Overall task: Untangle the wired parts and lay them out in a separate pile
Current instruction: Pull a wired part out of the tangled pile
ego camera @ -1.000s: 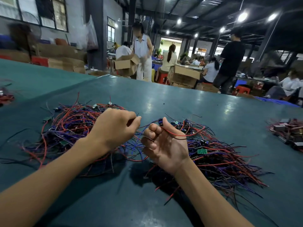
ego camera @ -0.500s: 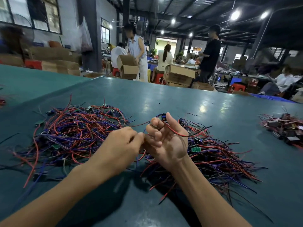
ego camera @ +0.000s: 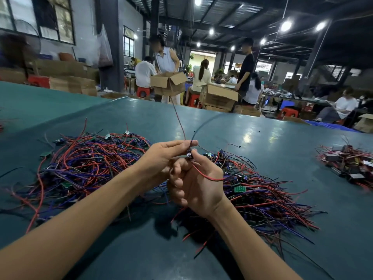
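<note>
Wired part (ego camera: 189,154) held up between both hands, above the worktop's (ego camera: 262,136) near middle.
Left hand (ego camera: 161,158) pinches its top and right hand (ego camera: 197,184) pinches its body; red lead (ego camera: 179,120) and dark lead (ego camera: 201,126) stand free. Step: likely one piece just freed. Next: lay it on the combed pile (ego camera: 268,199) at right, clear of the tangled pile (ego camera: 86,164) at left. Bare surface toward far edge; third heap (ego camera: 347,164) by right edge.

Dim overall; ceiling lamps (ego camera: 286,26) flare, glare patches on table (ego camera: 247,136); raised wires (ego camera: 177,116) motion-blurred; edges bowed
</note>
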{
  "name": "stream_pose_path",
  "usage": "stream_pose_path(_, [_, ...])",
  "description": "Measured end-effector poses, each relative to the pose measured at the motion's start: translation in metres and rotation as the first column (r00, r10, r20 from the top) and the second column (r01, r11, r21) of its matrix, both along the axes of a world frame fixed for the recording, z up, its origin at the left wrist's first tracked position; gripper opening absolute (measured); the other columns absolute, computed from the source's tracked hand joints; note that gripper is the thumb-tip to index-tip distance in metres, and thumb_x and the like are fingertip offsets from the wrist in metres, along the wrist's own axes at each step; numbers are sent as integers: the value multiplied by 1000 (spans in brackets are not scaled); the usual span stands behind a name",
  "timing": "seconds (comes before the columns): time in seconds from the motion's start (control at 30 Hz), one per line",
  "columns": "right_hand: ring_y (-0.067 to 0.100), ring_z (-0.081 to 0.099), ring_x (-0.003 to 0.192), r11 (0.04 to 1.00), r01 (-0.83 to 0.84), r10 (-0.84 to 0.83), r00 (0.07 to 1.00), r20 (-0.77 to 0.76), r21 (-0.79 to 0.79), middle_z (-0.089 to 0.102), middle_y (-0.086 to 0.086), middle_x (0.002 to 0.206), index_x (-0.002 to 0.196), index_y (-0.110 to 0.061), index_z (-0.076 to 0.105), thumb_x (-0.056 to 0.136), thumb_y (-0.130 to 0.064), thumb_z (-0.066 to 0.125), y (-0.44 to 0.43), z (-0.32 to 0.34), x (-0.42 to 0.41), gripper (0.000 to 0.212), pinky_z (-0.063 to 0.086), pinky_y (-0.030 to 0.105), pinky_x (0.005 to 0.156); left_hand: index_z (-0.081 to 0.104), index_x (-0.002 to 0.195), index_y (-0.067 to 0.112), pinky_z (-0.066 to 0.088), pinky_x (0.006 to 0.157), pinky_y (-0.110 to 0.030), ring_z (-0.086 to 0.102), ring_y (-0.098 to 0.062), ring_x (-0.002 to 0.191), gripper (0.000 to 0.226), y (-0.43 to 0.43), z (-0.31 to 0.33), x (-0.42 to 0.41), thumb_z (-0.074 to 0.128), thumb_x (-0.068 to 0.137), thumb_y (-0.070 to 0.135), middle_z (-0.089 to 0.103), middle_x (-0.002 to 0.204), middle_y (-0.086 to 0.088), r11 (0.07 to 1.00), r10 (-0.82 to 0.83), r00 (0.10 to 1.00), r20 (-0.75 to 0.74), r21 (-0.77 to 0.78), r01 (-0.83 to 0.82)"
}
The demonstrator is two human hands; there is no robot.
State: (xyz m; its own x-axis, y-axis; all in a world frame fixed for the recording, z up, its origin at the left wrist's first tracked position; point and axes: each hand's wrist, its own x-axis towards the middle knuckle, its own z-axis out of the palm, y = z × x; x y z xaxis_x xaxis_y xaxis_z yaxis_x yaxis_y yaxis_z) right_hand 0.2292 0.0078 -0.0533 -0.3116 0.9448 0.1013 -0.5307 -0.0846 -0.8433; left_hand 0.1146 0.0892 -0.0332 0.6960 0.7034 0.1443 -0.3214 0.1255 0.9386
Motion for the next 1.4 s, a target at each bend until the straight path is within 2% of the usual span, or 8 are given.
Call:
stream_pose_path(0.17, [24, 60, 52, 998, 62, -57, 981, 188, -23, 63, 12, 71, 92, -3, 71, 95, -60, 33, 5, 2, -2, 69, 41, 22, 40, 77, 107, 11, 51, 43, -22, 59, -13, 46, 28, 9, -19, -4, 67, 87, 28, 64, 60, -4, 999, -9, 995, 101, -49, 14])
stream_pose_path(0.37, [21, 60, 50, 982, 187, -166, 909, 382, -18, 63, 12, 67, 84, -6, 71, 98, -61, 36, 8, -5, -9, 67, 43, 24, 38, 78, 113, 18, 50, 47, -22, 53, -16, 52, 30, 14, -35, -10, 66, 85, 19, 50, 77, -5, 992, -31, 993, 118, -121, 46])
stream_pose_path(0.47, [21, 59, 47, 986, 162, -137, 920, 367, -39, 62, 13, 63, 84, -2, 67, 99, -58, 30, 8, -4, -10, 69, 42, 23, 36, 75, 118, 13, 55, 51, -27, 56, -19, 62, 32, 11, -32, -13, 64, 88, 20, 54, 80, -6, 986, -90, 986, 141, -125, 108])
stream_pose_path(0.6, [23, 57, 44, 980, 193, -158, 913, 377, -56, 61, 15, 61, 77, 0, 72, 102, -50, 24, 9, -2, -10, 74, 41, 23, 36, 74, 111, 9, 53, 44, -24, 64, -12, 50, 28, 10, -32, -13, 62, 91, 25, 65, 64, 0, 988, -106, 988, 114, -105, 118])
stream_pose_path(0.73, [23, 56, 46, 969, 247, -218, 901, 375, -31, 60, 15, 62, 88, 5, 71, 103, -45, 23, 12, -6, -9, 70, 42, 23, 35, 71, 97, 7, 50, 36, -33, 51, -23, 31, 25, 13, -36, -13, 63, 93, 30, 40, 47, -5, 986, -93, 990, 110, -129, 107])
stream_pose_path(0.93, [27, 55, 47, 912, 401, -398, 813, 425, 86, 58, 16, 63, 89, 1, 73, 85, -46, 54, 13, -11, -12, 50, 49, 31, 40, 74, 78, 5, 40, 40, -23, 39, -15, 39, 28, 13, -33, -11, 69, 84, 32, 34, 54, -3, 995, 5, 992, 123, -96, 7])
stream_pose_path(1.03, [26, 54, 51, 869, 471, -490, 771, 408, 152, 59, 17, 66, 87, 0, 75, 82, -36, 64, 14, -13, -9, 38, 53, 36, 46, 75, 75, 5, 46, 53, -25, 44, -19, 58, 28, 16, -33, -13, 74, 78, 33, 49, 63, -8, 999, 28, 997, 69, -47, -24])
stream_pose_path(1.4, [26, 65, 57, 845, 495, -531, 735, 422, 202, 68, 16, 70, 82, -4, 78, 95, -22, 58, 9, -15, -12, 30, 55, 35, 46, 79, 95, 1, 42, 41, -25, 48, -19, 49, 32, 20, -36, -16, 73, 86, 31, 64, 71, -12, 998, -15, 1000, -23, 65, 17])
